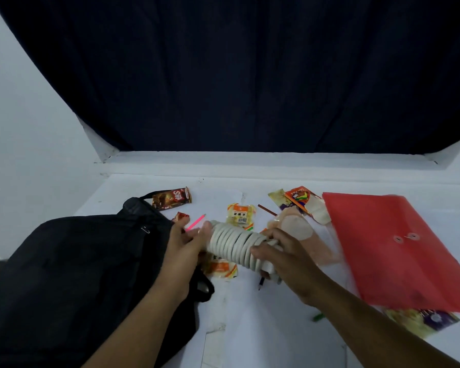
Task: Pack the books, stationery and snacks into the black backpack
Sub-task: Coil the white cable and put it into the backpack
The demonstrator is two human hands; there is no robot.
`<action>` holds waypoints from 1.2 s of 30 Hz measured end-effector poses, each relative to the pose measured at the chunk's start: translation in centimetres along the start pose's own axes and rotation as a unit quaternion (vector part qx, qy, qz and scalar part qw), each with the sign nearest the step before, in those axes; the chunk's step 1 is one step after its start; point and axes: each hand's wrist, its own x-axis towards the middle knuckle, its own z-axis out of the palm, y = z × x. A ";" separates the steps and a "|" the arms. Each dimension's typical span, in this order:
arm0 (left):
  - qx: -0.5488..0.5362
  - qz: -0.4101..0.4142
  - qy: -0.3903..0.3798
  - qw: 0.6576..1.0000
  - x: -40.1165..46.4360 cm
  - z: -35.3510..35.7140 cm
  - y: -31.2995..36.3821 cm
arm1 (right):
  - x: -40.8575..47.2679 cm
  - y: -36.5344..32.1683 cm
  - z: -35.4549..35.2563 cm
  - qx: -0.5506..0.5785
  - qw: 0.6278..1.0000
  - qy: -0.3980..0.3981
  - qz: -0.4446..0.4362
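- Coiled white cable bundle [237,247]: held above table [250,328], long axis running far-left to near-right.
- Left hand [186,243]: gripping far-left end.
- Right hand [282,257]: clasped round near-right end.
- Black backpack [72,282]: lying left; contents hidden.

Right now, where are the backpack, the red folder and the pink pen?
backpack [72,266], head view, its front panel.
red folder [398,248], head view, its flap.
pink pen [195,222], head view, mid-barrel.

backpack [72,264]: black matt cloth | folder [398,248]: red translucent smooth plastic | snack wrappers [171,199]: glossy foil-like film | coiled cord [237,247]: white smooth plastic | surface [263,328]: white matt | curtain [250,75]: dark cloth
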 end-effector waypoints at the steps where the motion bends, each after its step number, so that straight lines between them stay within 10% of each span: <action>1: -0.029 -0.053 -0.050 0.997 -0.3 0.2 -0.1 | -0.2 0.3 -0.2 -0.003 1.000 -0.015 -0.009; 16: -0.080 0.003 -0.028 0.996 -7.4 3.7 -3.4 | -1.5 3.1 -4.8 -0.089 0.968 -0.234 -0.029; 23: 0.143 0.051 -0.009 0.988 -8.3 1.0 -3.5 | -1.6 4.5 -3.6 -0.048 0.970 -0.235 -0.045; 29: 0.603 0.053 0.145 0.783 -7.4 -4.0 -6.2 | -1.3 5.1 -2.9 -0.028 0.976 -0.215 -0.035; 36: 0.685 -0.090 0.214 0.691 -5.8 -10.1 -5.7 | -1.6 4.9 -2.5 -0.048 0.972 -0.228 -0.031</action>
